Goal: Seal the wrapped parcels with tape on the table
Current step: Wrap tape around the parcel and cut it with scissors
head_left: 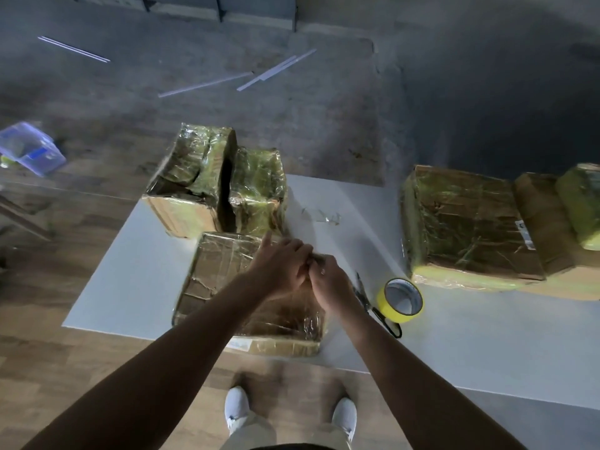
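A film-wrapped cardboard parcel (220, 280) lies at the near edge of the white table (136, 287). My left hand (279, 264) and my right hand (331, 284) meet over its far right corner, fingers curled together around something small between them; what they pinch is hidden, perhaps a bit of clear tape or film. A yellow tape roll (401, 300) stands upright to the right of my right hand. Black-handled scissors (373, 306) lie between the roll and the parcel.
Two wrapped parcels (191, 183) (259, 190) stand at the table's far left. A large flat parcel (467, 222) and more wrapped ones (581, 203) sit at the right. Scraps of clear film (324, 217) lie mid-table. A plastic tub (31, 151) and thin strips (207, 84) are on the floor.
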The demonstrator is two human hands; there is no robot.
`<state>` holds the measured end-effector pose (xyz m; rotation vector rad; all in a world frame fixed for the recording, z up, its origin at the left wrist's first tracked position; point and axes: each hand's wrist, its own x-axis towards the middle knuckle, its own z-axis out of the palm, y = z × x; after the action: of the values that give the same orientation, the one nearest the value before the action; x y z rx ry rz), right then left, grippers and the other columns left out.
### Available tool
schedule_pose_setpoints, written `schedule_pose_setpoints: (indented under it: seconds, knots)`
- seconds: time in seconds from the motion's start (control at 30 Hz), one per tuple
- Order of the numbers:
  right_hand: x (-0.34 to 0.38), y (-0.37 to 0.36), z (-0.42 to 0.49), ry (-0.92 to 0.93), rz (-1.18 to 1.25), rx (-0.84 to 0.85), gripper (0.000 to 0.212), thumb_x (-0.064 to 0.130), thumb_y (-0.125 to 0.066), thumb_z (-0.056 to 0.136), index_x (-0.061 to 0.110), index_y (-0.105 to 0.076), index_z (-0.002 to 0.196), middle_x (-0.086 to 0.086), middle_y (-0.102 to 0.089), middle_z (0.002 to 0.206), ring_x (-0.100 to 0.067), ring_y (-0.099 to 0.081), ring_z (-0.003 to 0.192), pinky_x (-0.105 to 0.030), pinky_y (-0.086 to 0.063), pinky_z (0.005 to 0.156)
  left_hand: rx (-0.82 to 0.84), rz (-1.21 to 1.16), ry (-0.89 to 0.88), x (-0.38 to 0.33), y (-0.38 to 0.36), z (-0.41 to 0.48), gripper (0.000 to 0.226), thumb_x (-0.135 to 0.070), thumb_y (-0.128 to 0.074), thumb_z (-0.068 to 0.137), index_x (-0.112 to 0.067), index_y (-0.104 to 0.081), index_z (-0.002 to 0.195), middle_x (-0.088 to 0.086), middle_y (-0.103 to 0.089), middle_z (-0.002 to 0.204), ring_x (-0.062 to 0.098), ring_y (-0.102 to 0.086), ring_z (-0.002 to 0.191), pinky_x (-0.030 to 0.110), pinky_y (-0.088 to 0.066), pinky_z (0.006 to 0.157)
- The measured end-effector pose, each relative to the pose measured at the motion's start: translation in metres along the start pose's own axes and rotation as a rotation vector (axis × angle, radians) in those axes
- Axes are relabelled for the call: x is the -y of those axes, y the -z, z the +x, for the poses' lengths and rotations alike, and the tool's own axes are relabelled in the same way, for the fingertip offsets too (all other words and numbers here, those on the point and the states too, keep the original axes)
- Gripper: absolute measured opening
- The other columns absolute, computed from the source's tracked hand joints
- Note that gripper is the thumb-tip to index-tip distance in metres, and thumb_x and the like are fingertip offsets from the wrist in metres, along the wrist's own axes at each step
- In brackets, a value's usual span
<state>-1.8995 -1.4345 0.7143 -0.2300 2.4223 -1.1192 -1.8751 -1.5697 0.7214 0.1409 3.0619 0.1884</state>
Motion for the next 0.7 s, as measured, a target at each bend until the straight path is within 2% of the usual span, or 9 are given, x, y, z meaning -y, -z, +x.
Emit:
schedule_pose_setpoints:
  seconds: [0.03,0.1,0.13,0.17,0.23,0.4,0.5,0.6,0.7]
  knots:
    - [0.002,0.003,0.001,-0.012,-0.042,0.021,0.036,0.036,-0.043,0.099,0.013,-0.049,0.127,-0.001,-0.061,0.111,-0.016,-0.06,0.092,-0.026,-0.041,0.07,0.023,0.026,-0.007,0.006,0.002,0.002,0.043,-0.041,-0.042,0.097,-0.02,-0.048,0.134,0.0,-0.053,0.136,0.021,-0.045,0.129,0.051,-0.019,0.113]
    - [0.007,0.009,0.002,0.028,-0.171,-0.042,0.049,0.037,-0.047,0.098,0.012,-0.039,0.139,-0.005,-0.052,0.132,-0.023,-0.054,0.118,-0.031,-0.043,0.089,0.046,0.004,0.016,0.018,0.004,0.003,0.043,-0.047,-0.042,0.098,-0.023,-0.05,0.133,0.0,-0.05,0.138,0.02,-0.047,0.126,0.045,-0.029,0.108]
    - [0.011,0.009,0.001,0.12,-0.234,-0.086,0.051,0.033,-0.048,0.098,0.012,-0.035,0.143,-0.006,-0.046,0.141,-0.024,-0.049,0.126,-0.033,-0.04,0.098,0.047,-0.028,0.036,0.022,0.004,0.003,0.042,-0.049,-0.042,0.097,-0.023,-0.053,0.129,0.0,-0.05,0.137,0.02,-0.05,0.122,0.04,-0.035,0.104]
    - [0.014,0.006,0.001,0.244,-0.28,-0.113,0.048,0.026,-0.048,0.098,0.013,-0.037,0.143,-0.006,-0.045,0.142,-0.023,-0.047,0.127,-0.031,-0.039,0.1,0.045,-0.05,0.039,0.026,0.003,0.002,0.042,-0.049,-0.041,0.098,-0.023,-0.055,0.126,0.0,-0.052,0.134,0.019,-0.051,0.118,0.036,-0.038,0.101]
    - [0.016,-0.001,0.003,0.386,-0.317,-0.077,0.034,0.015,-0.046,0.097,0.011,-0.049,0.131,-0.009,-0.055,0.128,-0.023,-0.051,0.117,-0.022,-0.04,0.089,0.058,-0.03,0.015,0.029,-0.001,-0.001,0.041,-0.048,-0.038,0.099,-0.022,-0.053,0.126,0.0,-0.055,0.13,0.019,-0.05,0.118,0.035,-0.034,0.101]
    - [0.011,-0.008,0.013,0.294,-0.257,-0.032,0.024,0.019,-0.042,0.097,0.012,-0.057,0.115,-0.004,-0.054,0.11,-0.018,-0.051,0.1,-0.025,-0.041,0.078,0.145,0.008,0.052,0.026,0.001,0.005,0.041,-0.048,-0.037,0.099,-0.019,-0.05,0.125,0.001,-0.056,0.125,0.02,-0.047,0.119,0.036,-0.028,0.102]
    - [0.017,-0.002,0.018,0.217,-0.2,-0.012,0.019,0.022,-0.044,0.095,0.014,-0.059,0.104,0.002,-0.052,0.092,-0.011,-0.052,0.075,-0.024,-0.036,0.059,0.16,-0.045,0.121,0.035,0.007,0.007,0.052,-0.061,-0.038,0.094,-0.018,-0.053,0.12,0.002,-0.059,0.121,0.021,-0.052,0.112,0.038,-0.035,0.098]
    - [0.015,0.001,0.016,0.187,-0.188,0.022,0.02,0.025,-0.043,0.097,0.016,-0.057,0.108,0.0,-0.056,0.086,-0.007,-0.05,0.061,-0.022,-0.033,0.05,0.218,-0.005,0.206,0.059,0.01,-0.004,0.07,-0.077,-0.029,0.085,-0.019,-0.053,0.116,0.003,-0.059,0.12,0.022,-0.054,0.107,0.042,-0.04,0.096]
    - [0.016,0.005,0.018,0.135,-0.203,0.123,0.025,0.022,-0.039,0.097,0.015,-0.053,0.117,0.001,-0.056,0.086,-0.01,-0.052,0.061,-0.026,-0.036,0.052,0.213,-0.014,0.314,0.083,0.011,-0.022,0.082,-0.08,-0.023,0.08,-0.018,-0.045,0.13,0.009,-0.048,0.138,0.028,-0.042,0.128,0.052,-0.027,0.111]
